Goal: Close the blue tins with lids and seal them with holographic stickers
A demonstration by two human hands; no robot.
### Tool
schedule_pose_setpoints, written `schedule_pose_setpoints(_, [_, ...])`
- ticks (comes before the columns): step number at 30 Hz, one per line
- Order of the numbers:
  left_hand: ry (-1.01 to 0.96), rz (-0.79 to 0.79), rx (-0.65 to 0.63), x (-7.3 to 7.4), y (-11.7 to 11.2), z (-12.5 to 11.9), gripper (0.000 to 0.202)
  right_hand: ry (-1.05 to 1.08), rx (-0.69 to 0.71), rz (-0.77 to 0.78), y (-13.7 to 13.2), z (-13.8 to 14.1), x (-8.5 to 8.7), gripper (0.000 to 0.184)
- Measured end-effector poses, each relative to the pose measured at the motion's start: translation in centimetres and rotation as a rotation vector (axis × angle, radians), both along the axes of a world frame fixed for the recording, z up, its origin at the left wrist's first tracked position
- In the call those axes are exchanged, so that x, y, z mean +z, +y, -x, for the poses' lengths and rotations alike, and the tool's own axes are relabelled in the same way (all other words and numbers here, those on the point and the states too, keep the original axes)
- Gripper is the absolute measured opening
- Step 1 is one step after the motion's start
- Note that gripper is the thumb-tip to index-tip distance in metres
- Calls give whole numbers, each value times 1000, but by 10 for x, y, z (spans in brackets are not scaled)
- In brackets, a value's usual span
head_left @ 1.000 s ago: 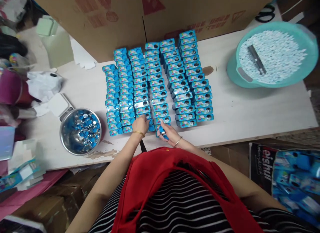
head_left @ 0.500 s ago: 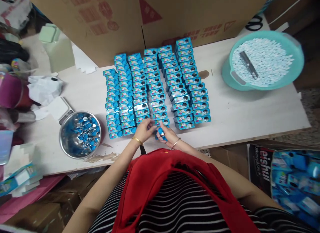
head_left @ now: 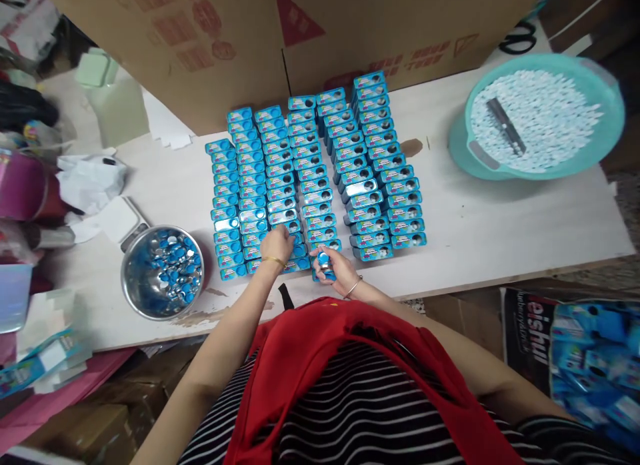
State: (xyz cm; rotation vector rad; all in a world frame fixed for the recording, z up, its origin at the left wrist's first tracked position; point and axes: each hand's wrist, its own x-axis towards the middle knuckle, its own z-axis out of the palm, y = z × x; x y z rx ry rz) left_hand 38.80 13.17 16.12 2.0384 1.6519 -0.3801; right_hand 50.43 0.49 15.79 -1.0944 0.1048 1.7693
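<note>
Several rows of small blue boxes [head_left: 320, 165] stand packed together on the pale table [head_left: 475, 232]. My left hand [head_left: 277, 244] rests with fingers curled on the near end of the third row, touching a box there. My right hand [head_left: 336, 268] is closed around a few small round blue pieces [head_left: 324, 260] just in front of the fourth row. A steel bowl [head_left: 161, 272] full of the same blue and silver round pieces sits to my left.
A teal basin [head_left: 540, 118] of small white pieces with a grey metal strip stands at the far right. Big cardboard boxes [head_left: 280, 38] wall the back. Clutter, white paper and a green container lie left. A bag of blue packs [head_left: 595, 365] sits low right.
My left hand went from the row to meet my right hand, then returned to the near end of the third row. My right hand stayed in place with the blue pieces.
</note>
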Motion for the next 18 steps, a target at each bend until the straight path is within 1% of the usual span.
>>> schedule_pose_setpoints(2, [116, 64, -60, 0, 11, -7, 18, 2, 12, -51, -1, -1, 1, 37])
schedule_pose_setpoints(5, [242, 131, -129, -1, 21, -13, 32, 11, 29, -67, 1, -1, 1, 44])
schedule_pose_setpoints(8, [280, 126, -150, -2, 24, -12, 37, 11, 36, -40, 6, 0, 1, 49])
schedule_pose_setpoints(10, [230, 88, -146, -1, 20, -7, 33, 23, 41, -21, 9, 0, 1, 51])
schedule_pose_setpoints(11, [158, 66, -141, 0, 16, -4, 29, 31, 43, -12, 11, 1, 1, 52])
schedule_pose_setpoints(12, [44, 54, -141, 2, 11, -1, 25, 38, 45, -3, 12, 1, 0, 53])
schedule_pose_setpoints(14, [-274, 78, -169, 5, -3, 3, 22, 40, 49, 12, 14, 2, -1, 54])
schedule_pose_setpoints(16, [-561, 142, -213, 9, -18, 5, 17, 32, 69, 20, 16, 4, -2, 54])
schedule_pose_setpoints(17, [-647, 168, -221, 10, -23, 4, 12, 23, 80, 25, 17, 4, -3, 54])
schedule_pose_setpoints(18, [-694, 182, -209, 11, -28, 4, 7, 12, 87, 31, 18, 5, -3, 53])
